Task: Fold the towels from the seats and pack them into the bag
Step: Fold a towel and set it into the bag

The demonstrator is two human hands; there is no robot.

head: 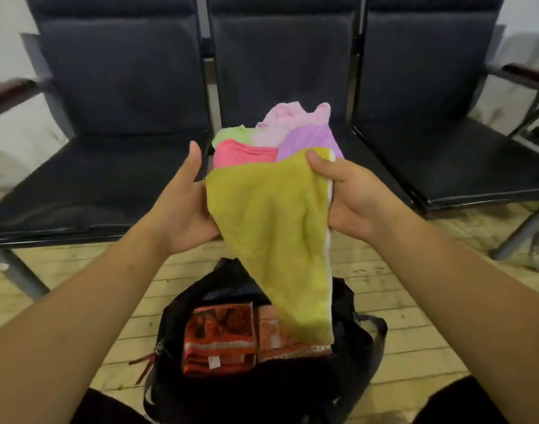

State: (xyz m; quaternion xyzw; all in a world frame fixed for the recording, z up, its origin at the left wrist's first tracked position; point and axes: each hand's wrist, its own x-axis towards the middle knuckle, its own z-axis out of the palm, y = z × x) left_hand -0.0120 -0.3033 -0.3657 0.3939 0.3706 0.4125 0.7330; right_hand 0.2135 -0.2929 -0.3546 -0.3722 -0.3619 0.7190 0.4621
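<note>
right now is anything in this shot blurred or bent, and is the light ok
Head view: soft, even light with no glare; the wide lens bows the seats outward at the edges; the left armrest is smeared, likely by motion; the yellow towel, left hand and right hand are fairly sharp; the bag shows little detail.

The yellow-green towel was plain, of one colour, with a narrow white strip along its right edge. Behind it were four plain cloths: a pale pink towel, a lilac towel, a coral-pink towel and a light green towel. The bag was black. Inside it the red-orange towel had a dark printed pattern and a white lace-like band. The peach towel was paler, with the same kind of band. The seats were dark navy, the armrest dark red-brown, the floor pale yellow.
</note>
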